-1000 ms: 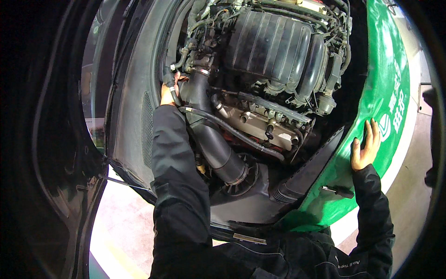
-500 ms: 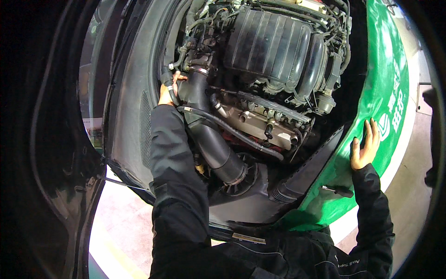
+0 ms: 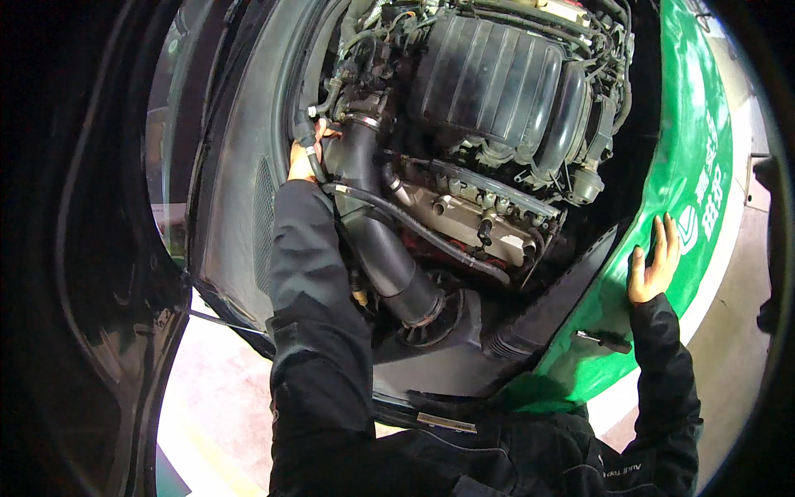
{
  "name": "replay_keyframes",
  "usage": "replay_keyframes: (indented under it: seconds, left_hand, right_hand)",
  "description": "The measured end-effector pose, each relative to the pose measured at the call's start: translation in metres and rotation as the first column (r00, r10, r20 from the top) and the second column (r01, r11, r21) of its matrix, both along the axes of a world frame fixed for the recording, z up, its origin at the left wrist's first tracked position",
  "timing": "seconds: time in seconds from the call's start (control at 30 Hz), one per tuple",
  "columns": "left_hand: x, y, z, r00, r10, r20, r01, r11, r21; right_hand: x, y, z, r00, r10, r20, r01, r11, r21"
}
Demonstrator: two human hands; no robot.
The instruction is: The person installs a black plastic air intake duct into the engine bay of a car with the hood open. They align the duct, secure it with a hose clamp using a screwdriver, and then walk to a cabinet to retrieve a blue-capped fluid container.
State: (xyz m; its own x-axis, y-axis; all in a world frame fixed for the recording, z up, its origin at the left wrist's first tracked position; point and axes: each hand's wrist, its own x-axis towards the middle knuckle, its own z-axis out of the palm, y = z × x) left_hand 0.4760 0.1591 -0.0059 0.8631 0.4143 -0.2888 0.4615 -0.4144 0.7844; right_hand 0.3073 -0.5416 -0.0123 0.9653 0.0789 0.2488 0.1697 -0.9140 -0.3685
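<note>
Black rubber is what the left hand (image 3: pixel 302 157) meets: it sits at about ten o'clock in the open engine bay, fingers curled around a thin black hose (image 3: pixel 313 157) that runs down past the wrist. The thumb side presses toward the upper end of the large black intake duct (image 3: pixel 373 232), just beside its metal clamp ring (image 3: pixel 362 123). The grip looks closed around the hose, though the fingertips are partly hidden behind it, so how tightly cannot be told. The black sleeve (image 3: pixel 306 273) of that arm rises from six o'clock, lying alongside the duct.

The intake duct slants from the hand down to roughly the centre, ending at a ribbed round housing (image 3: pixel 431 319). A second slim hose (image 3: pixel 414 228) crosses over the duct toward four o'clock. At twelve to one o'clock lies the ribbed black intake manifold cover (image 3: pixel 497 74), with the bare metal cylinder head (image 3: pixel 464 207) below it.

The right hand (image 3: pixel 652 265) is at three o'clock, well apart from the engine parts. It lies flat, fingers extended and slightly spread, palm down on the green fender cover (image 3: pixel 696 149). It grasps nothing.
</note>
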Motion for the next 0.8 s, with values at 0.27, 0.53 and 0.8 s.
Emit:
replay_keyframes:
  seconds: [0.27, 0.53, 0.8]
  left_hand:
    - [-0.003, -0.002, 0.006, 0.999, 0.023, -0.033, -0.024, 0.999, -0.027]
    - [-0.004, -0.004, 0.011, 0.997, 0.045, -0.063, -0.051, 0.995, -0.088]
    - [-0.002, -0.006, 0.008, 0.986, 0.082, -0.143, -0.105, 0.980, -0.166]
  right_hand:
    - [0.000, 0.001, 0.001, 1.000, 0.003, 0.006, -0.002, 1.000, -0.015]
    - [0.000, 0.002, 0.002, 1.000, -0.001, -0.006, 0.001, 1.000, -0.012]
    - [0.000, 0.000, 0.000, 1.000, 0.003, -0.004, -0.003, 1.000, -0.012]
